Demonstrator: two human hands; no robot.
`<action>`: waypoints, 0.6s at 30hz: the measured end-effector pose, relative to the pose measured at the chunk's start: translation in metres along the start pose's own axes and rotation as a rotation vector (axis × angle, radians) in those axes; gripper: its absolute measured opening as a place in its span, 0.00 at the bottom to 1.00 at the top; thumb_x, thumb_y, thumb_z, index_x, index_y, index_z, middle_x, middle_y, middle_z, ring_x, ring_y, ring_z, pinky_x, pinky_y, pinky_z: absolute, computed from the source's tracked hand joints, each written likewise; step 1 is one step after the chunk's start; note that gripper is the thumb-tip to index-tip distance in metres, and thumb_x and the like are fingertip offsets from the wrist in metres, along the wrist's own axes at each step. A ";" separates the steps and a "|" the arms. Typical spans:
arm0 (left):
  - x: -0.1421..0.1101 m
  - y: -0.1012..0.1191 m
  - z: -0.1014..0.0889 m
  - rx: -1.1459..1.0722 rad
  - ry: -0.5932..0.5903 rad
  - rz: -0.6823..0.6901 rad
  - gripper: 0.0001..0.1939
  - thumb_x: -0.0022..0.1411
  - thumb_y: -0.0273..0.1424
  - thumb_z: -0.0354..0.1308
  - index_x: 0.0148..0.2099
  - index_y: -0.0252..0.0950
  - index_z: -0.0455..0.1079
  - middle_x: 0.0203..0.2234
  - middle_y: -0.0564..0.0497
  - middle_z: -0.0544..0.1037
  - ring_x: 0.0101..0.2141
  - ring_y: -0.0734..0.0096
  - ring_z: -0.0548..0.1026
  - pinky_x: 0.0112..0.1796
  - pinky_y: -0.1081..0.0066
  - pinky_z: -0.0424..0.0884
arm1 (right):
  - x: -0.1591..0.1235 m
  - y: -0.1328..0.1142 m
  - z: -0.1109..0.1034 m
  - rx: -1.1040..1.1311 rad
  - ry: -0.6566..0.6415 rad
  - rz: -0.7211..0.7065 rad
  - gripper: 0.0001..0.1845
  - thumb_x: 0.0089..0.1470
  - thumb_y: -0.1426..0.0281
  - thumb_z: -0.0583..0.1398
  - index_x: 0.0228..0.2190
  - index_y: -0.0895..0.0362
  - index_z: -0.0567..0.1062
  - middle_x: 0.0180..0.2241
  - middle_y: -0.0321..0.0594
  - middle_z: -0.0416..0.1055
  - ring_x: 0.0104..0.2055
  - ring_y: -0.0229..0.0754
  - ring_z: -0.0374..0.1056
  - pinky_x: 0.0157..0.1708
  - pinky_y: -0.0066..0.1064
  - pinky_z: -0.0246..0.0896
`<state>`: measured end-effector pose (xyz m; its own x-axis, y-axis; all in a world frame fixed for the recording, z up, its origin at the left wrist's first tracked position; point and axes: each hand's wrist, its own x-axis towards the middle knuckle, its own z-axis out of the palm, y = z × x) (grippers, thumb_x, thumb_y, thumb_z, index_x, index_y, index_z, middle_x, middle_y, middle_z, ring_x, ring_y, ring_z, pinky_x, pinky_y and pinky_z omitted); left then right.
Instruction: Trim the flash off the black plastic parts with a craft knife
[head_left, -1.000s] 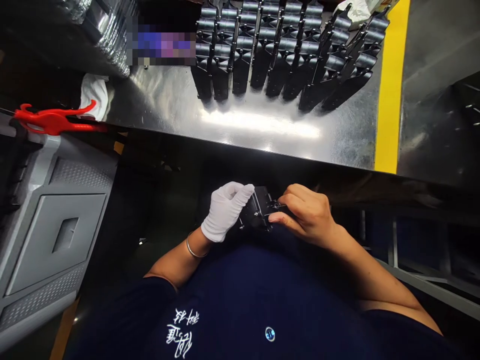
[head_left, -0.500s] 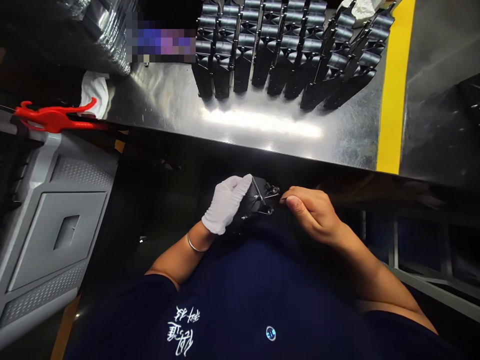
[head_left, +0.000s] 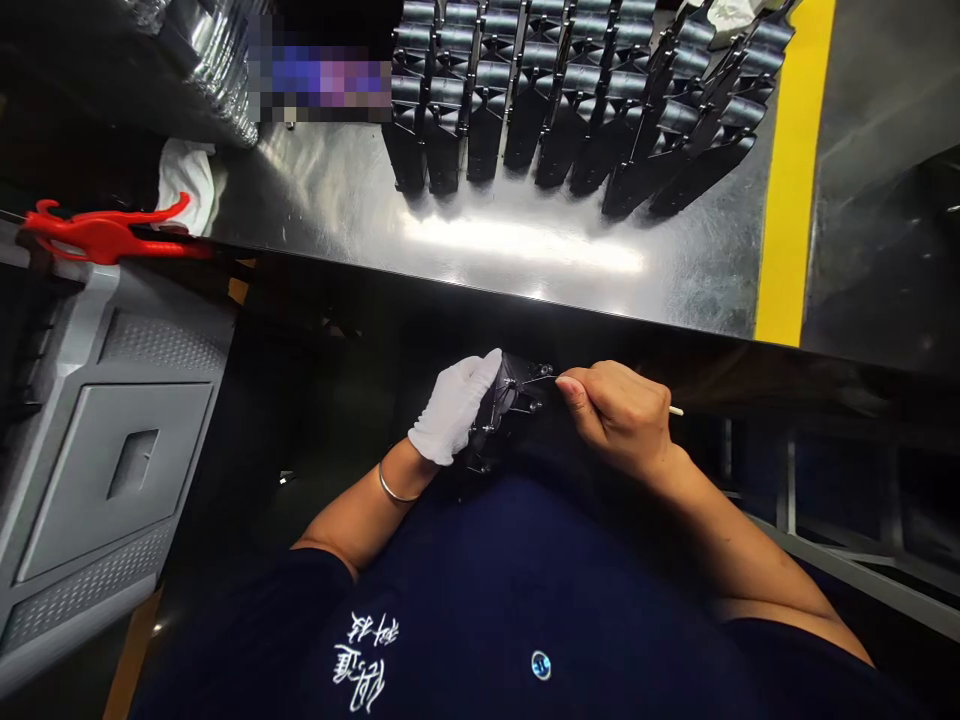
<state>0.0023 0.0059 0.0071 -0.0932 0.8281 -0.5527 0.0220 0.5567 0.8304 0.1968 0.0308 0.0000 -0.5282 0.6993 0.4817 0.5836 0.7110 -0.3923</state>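
In the head view, my left hand (head_left: 455,405), in a white glove, grips a black moulded part (head_left: 508,398) in front of my body. Small ring-ended posts stick out of the part on its right side. My bare right hand (head_left: 622,415) is closed around a thin stick-like tool. The tool's pale end (head_left: 676,410) shows behind the hand, and its fine tip (head_left: 546,377) reaches to one of the posts. Whether the tip touches the part I cannot tell. Most of the tool is hidden in my fingers.
Above my hands runs a metal table (head_left: 517,245) with a yellow stripe (head_left: 793,180). Rows of black parts (head_left: 525,110) stand on it, and a white cloth (head_left: 186,180) lies at its left end. To the left is a grey cabinet (head_left: 112,470) with a red handle-like object (head_left: 105,235).
My right hand has turned and moved slightly up and left, bringing the tool's tip to the part. The black part has tilted in my left hand, showing more posts below.
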 end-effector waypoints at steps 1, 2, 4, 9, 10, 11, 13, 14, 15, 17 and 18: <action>0.000 0.000 0.000 -0.005 0.002 -0.004 0.21 0.67 0.41 0.52 0.23 0.36 0.63 0.21 0.55 0.65 0.24 0.75 0.61 0.27 0.72 0.62 | 0.000 -0.001 0.001 0.011 0.002 0.007 0.15 0.67 0.71 0.55 0.28 0.59 0.73 0.20 0.36 0.63 0.22 0.36 0.58 0.24 0.29 0.52; -0.001 0.000 0.000 -0.012 0.005 -0.009 0.21 0.66 0.41 0.53 0.23 0.36 0.63 0.21 0.55 0.65 0.24 0.75 0.61 0.27 0.72 0.62 | -0.001 -0.001 0.002 0.030 0.003 0.017 0.15 0.67 0.71 0.55 0.27 0.59 0.73 0.20 0.36 0.64 0.22 0.36 0.59 0.25 0.29 0.53; -0.002 0.001 0.000 -0.031 0.018 -0.017 0.21 0.66 0.41 0.53 0.23 0.36 0.63 0.21 0.55 0.65 0.24 0.76 0.61 0.27 0.72 0.62 | -0.003 -0.002 0.004 0.081 -0.004 0.039 0.15 0.67 0.72 0.55 0.27 0.60 0.73 0.21 0.37 0.65 0.22 0.37 0.61 0.25 0.29 0.54; -0.003 -0.001 0.000 -0.066 0.024 -0.027 0.22 0.65 0.42 0.55 0.23 0.36 0.62 0.19 0.56 0.65 0.22 0.77 0.60 0.26 0.72 0.61 | -0.009 -0.003 0.007 0.143 -0.068 0.083 0.17 0.68 0.70 0.54 0.27 0.59 0.73 0.21 0.37 0.68 0.23 0.36 0.64 0.26 0.27 0.56; -0.003 -0.003 0.001 -0.069 0.022 -0.028 0.22 0.65 0.44 0.55 0.23 0.36 0.62 0.19 0.56 0.65 0.22 0.77 0.60 0.26 0.72 0.60 | -0.009 -0.003 0.007 0.146 -0.088 0.082 0.17 0.68 0.70 0.54 0.26 0.58 0.73 0.21 0.37 0.68 0.23 0.36 0.64 0.26 0.27 0.56; -0.003 -0.004 0.001 -0.074 0.024 -0.027 0.22 0.64 0.45 0.55 0.23 0.36 0.62 0.19 0.56 0.64 0.22 0.77 0.60 0.26 0.72 0.60 | -0.009 -0.003 0.006 0.151 -0.105 0.082 0.18 0.68 0.69 0.54 0.26 0.58 0.72 0.21 0.37 0.68 0.23 0.36 0.65 0.26 0.27 0.56; -0.002 -0.007 0.001 -0.083 0.033 -0.021 0.23 0.63 0.47 0.56 0.23 0.36 0.61 0.19 0.57 0.64 0.22 0.77 0.60 0.25 0.73 0.60 | -0.007 -0.002 0.003 0.189 -0.141 0.095 0.19 0.69 0.68 0.53 0.25 0.58 0.71 0.20 0.36 0.67 0.23 0.36 0.64 0.26 0.28 0.55; -0.002 -0.008 0.002 -0.086 0.037 -0.014 0.24 0.62 0.48 0.57 0.23 0.36 0.61 0.19 0.57 0.64 0.22 0.77 0.60 0.25 0.73 0.60 | -0.006 -0.002 0.001 0.240 -0.172 0.108 0.21 0.69 0.67 0.53 0.23 0.57 0.70 0.20 0.36 0.66 0.22 0.36 0.63 0.25 0.28 0.55; -0.002 -0.008 0.002 -0.091 0.037 -0.006 0.24 0.61 0.49 0.57 0.23 0.36 0.62 0.19 0.57 0.64 0.23 0.77 0.61 0.26 0.73 0.60 | -0.004 -0.001 -0.001 0.315 -0.210 0.120 0.23 0.69 0.66 0.52 0.22 0.57 0.70 0.19 0.35 0.64 0.21 0.35 0.61 0.24 0.28 0.55; -0.002 -0.007 0.004 -0.109 0.034 0.014 0.24 0.61 0.50 0.57 0.23 0.36 0.63 0.19 0.57 0.65 0.23 0.77 0.62 0.26 0.73 0.61 | -0.001 -0.001 -0.006 0.473 -0.270 0.135 0.24 0.70 0.65 0.50 0.22 0.57 0.69 0.19 0.35 0.62 0.20 0.35 0.59 0.23 0.27 0.55; -0.003 -0.006 0.005 -0.126 0.040 0.024 0.24 0.60 0.50 0.57 0.24 0.36 0.63 0.19 0.57 0.65 0.23 0.77 0.62 0.26 0.73 0.62 | -0.001 -0.001 -0.008 0.523 -0.274 0.140 0.24 0.70 0.65 0.50 0.22 0.57 0.70 0.19 0.35 0.63 0.20 0.35 0.60 0.23 0.27 0.56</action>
<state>0.0069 0.0007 0.0031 -0.1342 0.8362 -0.5318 -0.1000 0.5224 0.8468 0.2018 0.0294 0.0065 -0.6483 0.7330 0.2059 0.3153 0.5046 -0.8037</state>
